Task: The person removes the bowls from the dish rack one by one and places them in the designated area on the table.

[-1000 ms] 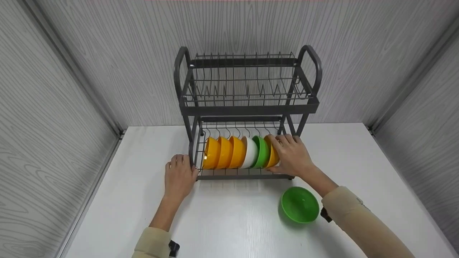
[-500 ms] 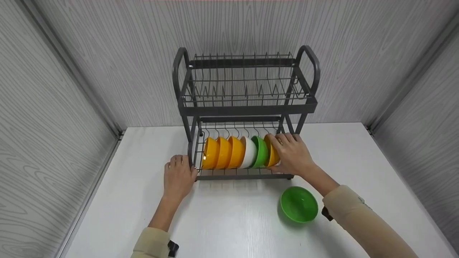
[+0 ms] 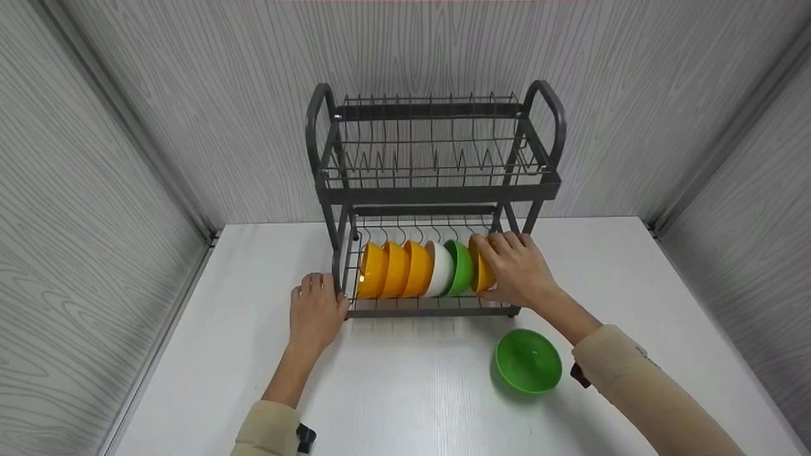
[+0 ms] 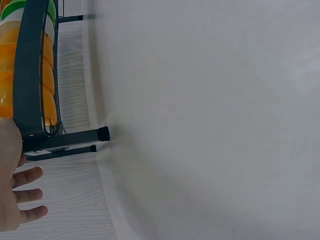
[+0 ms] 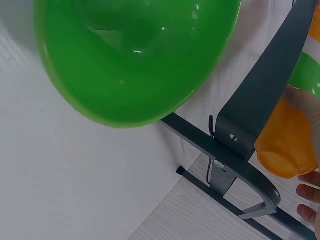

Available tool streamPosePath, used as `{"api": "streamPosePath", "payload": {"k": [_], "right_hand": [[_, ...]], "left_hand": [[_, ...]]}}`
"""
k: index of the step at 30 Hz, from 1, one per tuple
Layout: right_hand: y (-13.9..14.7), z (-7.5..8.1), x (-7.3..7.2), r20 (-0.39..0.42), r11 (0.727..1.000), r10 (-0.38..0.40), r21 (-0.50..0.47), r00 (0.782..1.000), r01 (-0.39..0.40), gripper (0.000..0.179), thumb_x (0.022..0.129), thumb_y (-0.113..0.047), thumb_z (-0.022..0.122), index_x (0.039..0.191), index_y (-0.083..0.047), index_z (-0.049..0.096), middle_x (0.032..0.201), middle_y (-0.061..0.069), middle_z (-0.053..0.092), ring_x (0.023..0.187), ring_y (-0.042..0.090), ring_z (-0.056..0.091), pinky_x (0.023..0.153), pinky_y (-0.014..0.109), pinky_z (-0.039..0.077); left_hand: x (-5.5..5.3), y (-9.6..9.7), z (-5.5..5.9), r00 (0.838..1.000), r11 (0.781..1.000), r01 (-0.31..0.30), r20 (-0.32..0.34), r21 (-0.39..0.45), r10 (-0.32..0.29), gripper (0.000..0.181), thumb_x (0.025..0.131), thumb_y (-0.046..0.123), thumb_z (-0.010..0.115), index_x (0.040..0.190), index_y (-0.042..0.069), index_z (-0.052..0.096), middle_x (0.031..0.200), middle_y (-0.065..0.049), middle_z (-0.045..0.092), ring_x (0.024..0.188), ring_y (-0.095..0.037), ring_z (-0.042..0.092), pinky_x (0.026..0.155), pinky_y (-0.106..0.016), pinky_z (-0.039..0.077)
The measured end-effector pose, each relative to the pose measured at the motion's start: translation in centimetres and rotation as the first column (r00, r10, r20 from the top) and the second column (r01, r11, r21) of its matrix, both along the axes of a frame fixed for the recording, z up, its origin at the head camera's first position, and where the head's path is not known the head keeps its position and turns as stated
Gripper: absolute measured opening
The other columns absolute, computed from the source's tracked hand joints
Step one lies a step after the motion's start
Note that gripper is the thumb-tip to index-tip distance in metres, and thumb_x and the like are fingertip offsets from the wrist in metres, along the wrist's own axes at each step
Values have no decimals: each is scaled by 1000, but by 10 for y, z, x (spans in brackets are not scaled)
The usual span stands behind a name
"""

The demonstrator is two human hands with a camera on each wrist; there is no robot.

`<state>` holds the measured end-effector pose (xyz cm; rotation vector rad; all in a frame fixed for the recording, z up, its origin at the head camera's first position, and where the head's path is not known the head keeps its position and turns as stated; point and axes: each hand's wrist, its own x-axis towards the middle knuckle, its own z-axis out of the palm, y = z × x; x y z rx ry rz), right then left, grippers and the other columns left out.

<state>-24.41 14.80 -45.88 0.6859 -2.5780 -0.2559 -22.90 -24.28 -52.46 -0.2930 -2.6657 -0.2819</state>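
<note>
Shifted since half a second ago: the right hand (image 3: 519, 269) and the end orange bowl (image 3: 483, 269) have gone slightly up and rightward, so the bowl's rim stands a little farther from the upright green bowl (image 3: 462, 269) next to it.
Right grip: narrow, fingers over the upper rim and thumb at the lower edge, holding the end orange bowl.
End orange bowl: tilted on its side at the right end of the lower tier, base facing right; from where I stand, I cannot tell whether it touches the wires.
Left grip: wide, fingers fairly straight; the left hand (image 3: 317, 313) rests against the front left corner of the dark rack (image 3: 437, 194), thumb at the post.
Bowl row: leftward from the upright green bowl come a white bowl (image 3: 441, 269) and three orange bowls (image 3: 398, 271), all on edge and close together.
Loose green bowl (image 3: 529, 361): mouth up on the white tabletop (image 3: 405, 392), just in front of the rack's right corner, near the right forearm.
Sleeves (image 3: 269, 424): beige, both cuffs above the wrists.
</note>
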Motion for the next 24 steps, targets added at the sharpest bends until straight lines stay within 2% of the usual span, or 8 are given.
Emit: {"api": "streamPosePath", "payload": {"k": [9,19,24], "right_hand": [[1,2,1,-27,1000,16,-10,999,-16,112,61,-65,94,148,-12,47,126,16,64,109,38,64,92,52,58],[5,5,2,-2,999,9,-41,1000,-9,113,62,-63,95,151,-14,46,131,16,63,113,39,64,97,54,57],[8,6,4,-23,998,15,-54,1000,-17,112,62,-63,94,151,-14,47,128,16,64,112,38,64,95,54,57]], "left_hand": [[0,0,0,1000,1000,-3,0,1,3,34,99,26,61,114,-4,60,118,-29,68,120,-45,63,96,-56,56],[0,1,3,1000,1000,-5,18,18,4,34,100,25,61,115,-5,60,119,-30,68,121,-46,62,98,-57,55],[0,1,3,1000,1000,-7,15,22,6,33,99,25,62,114,-4,60,119,-29,68,121,-46,63,98,-57,55]]}}
